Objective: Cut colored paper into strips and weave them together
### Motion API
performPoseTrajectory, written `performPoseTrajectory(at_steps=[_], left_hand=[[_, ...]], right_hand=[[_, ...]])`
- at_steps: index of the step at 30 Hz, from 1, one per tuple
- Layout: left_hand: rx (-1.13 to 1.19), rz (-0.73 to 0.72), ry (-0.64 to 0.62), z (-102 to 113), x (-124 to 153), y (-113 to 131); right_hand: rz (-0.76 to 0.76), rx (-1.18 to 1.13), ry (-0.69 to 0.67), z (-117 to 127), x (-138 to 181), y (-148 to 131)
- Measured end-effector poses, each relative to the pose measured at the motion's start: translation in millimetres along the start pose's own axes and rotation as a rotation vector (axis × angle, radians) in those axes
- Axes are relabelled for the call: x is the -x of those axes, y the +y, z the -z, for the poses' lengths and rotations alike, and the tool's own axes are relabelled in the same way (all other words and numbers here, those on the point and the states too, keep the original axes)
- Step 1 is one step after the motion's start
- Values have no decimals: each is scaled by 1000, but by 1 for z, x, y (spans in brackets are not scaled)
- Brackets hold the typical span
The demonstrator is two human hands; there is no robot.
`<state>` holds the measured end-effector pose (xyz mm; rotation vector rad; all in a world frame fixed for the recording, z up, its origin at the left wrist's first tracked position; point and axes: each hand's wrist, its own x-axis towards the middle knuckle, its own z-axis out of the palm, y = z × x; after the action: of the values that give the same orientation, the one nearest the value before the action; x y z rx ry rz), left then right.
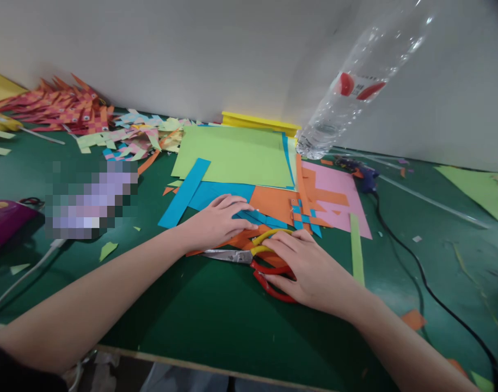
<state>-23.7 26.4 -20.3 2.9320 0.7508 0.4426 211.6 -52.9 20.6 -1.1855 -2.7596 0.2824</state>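
My left hand (216, 220) lies flat with its fingers stretched over blue paper strips (262, 218) on an orange sheet (273, 201). My right hand (309, 269) rests palm down on the red and yellow handles of a pair of scissors (249, 257), whose metal blades point left on the green table (200, 316). Its fingers curl over the handles; I cannot make out whether they grip them. A partly woven blue and orange patch (303, 215) sits just beyond my right hand.
Light green (236, 155), blue (183, 193) and pink (346, 196) sheets lie behind the hands. A clear plastic bottle (355, 87) tilts at the upper right. A black cable (420, 277) runs along the right side. Woven paper pieces (69, 111) are heaped at the far left.
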Motion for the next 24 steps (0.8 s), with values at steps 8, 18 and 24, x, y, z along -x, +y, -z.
performPoseTrajectory(at_steps=[8,18,24], left_hand=[[-3,-16,33,-1,0,-1],[5,-24,45,-4,0,-2],[-4,-10,18,-2,1,-1]], right_hand=[[-26,-28,19,-5,-2,-4],[-20,-49,-13,-4,-1,-2],[-12,-30,-15,-3,-1,-2]])
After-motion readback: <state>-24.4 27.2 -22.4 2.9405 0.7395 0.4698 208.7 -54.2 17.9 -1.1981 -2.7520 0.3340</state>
